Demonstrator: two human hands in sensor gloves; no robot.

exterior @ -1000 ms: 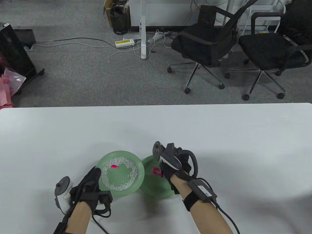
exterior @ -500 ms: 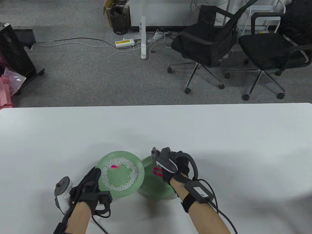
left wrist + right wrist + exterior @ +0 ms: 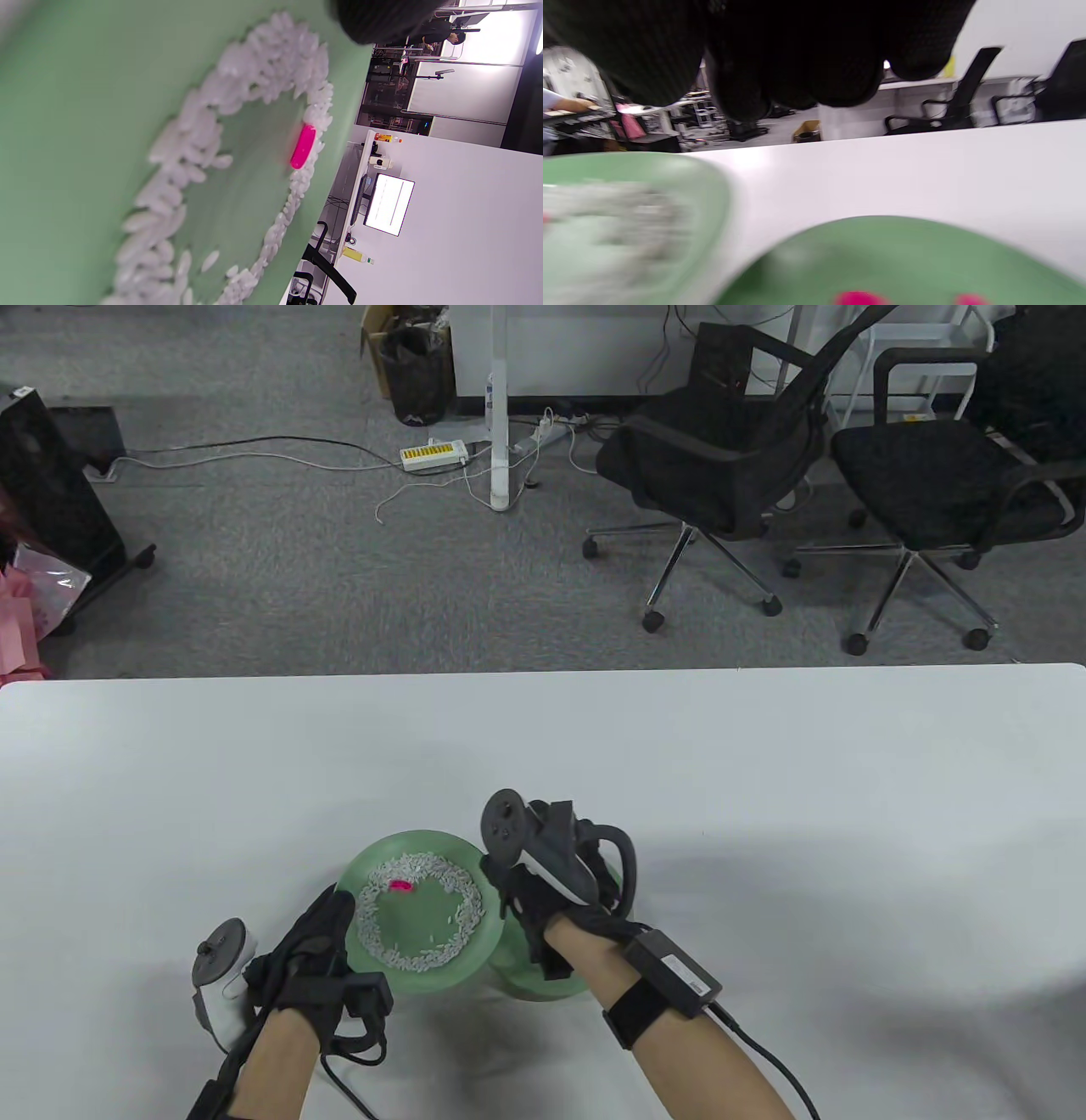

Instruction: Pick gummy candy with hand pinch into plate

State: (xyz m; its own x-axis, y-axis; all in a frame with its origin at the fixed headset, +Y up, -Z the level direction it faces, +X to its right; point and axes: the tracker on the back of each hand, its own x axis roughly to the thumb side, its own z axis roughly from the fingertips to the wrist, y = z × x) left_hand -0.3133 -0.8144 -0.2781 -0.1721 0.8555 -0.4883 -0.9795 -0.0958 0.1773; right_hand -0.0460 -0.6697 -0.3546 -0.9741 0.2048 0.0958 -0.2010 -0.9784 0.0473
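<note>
A green plate [image 3: 475, 937] with a ring of rice holds one pink gummy [image 3: 399, 886]; the left wrist view shows that gummy [image 3: 303, 146] against the rice. My left hand [image 3: 327, 929] holds this plate at its left rim. A second green plate [image 3: 526, 980] lies to its right, partly under the first. It holds pink gummies [image 3: 861, 298], seen in the right wrist view. My right hand [image 3: 517, 899] hovers over the gap between the plates. Its gloved fingers [image 3: 797, 63] hang loosely with nothing seen in them.
The white table [image 3: 764, 814] stretches bare beyond and to both sides of the plates. Its far edge [image 3: 543, 672] borders grey carpet with office chairs [image 3: 721, 458].
My right hand has moved left, from over the gummies in the right plate to the rice plate's right rim. The left hand and the rice plate stay put.
</note>
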